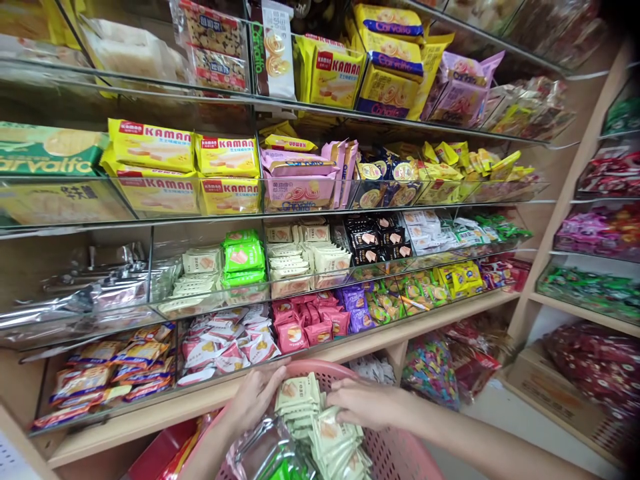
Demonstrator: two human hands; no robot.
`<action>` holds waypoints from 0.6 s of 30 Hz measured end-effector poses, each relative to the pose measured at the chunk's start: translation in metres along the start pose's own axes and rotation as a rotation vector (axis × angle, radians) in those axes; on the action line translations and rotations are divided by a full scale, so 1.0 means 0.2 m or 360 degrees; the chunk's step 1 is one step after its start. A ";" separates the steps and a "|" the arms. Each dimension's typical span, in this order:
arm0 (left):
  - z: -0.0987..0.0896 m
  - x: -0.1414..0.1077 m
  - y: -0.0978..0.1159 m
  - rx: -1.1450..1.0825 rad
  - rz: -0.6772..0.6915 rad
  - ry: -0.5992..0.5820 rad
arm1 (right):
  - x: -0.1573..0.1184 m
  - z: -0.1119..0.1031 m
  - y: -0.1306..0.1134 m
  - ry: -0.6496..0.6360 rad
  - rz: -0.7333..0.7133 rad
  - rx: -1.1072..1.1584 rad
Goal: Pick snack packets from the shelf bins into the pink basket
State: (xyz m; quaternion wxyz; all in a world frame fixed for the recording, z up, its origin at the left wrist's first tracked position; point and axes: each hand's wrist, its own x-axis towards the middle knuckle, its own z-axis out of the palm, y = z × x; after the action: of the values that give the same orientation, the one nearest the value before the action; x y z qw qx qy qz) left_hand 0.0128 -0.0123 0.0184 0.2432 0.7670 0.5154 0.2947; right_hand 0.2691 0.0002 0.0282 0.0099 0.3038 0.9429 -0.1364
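A pink perforated basket (400, 453) is at the bottom centre, holding cream-coloured snack packets (300, 398), clear-and-silver wrapped packs (273, 447) and some green packets (290, 469). My left hand (257, 395) lies at the basket's left rim with its fingers extended, beside the cream packets. Over the basket's right part, my right hand (363, 402) has its fingers curled at the cream packets, its fingertips touching them.
Glass-fronted shelves (210, 223) of packaged snacks rise ahead, with cream packets (200, 273) and green packets (243, 257) on one tier. A wooden ledge (125, 427) runs behind the basket. A cardboard box (555, 393) and bagged sweets (430, 370) stand low at right.
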 end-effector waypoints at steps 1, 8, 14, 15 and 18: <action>0.00 0.00 0.00 0.0004 0.0013 -0.0006 | 0.00 0.00 -0.01 -0.0011 0.0017 -0.0069; -0.01 0.00 0.01 -0.0042 0.0026 -0.0013 | 0.00 0.05 -0.05 0.0137 0.0157 -0.0439; -0.01 0.00 0.00 -0.0105 0.0034 -0.0012 | -0.08 0.10 -0.09 0.0272 0.0022 -0.0531; -0.01 0.00 0.00 -0.0118 0.0046 -0.0010 | -0.10 0.11 -0.10 0.0264 -0.0065 -0.0520; 0.00 0.01 -0.01 -0.0088 0.0036 -0.0019 | -0.11 0.16 -0.09 0.0290 -0.0219 -0.0575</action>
State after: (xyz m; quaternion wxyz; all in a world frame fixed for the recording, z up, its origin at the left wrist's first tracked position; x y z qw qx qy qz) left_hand 0.0114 -0.0098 0.0174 0.2641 0.7675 0.4969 0.3071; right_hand 0.2747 -0.0363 0.0037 -0.0305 0.2431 0.9675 0.0625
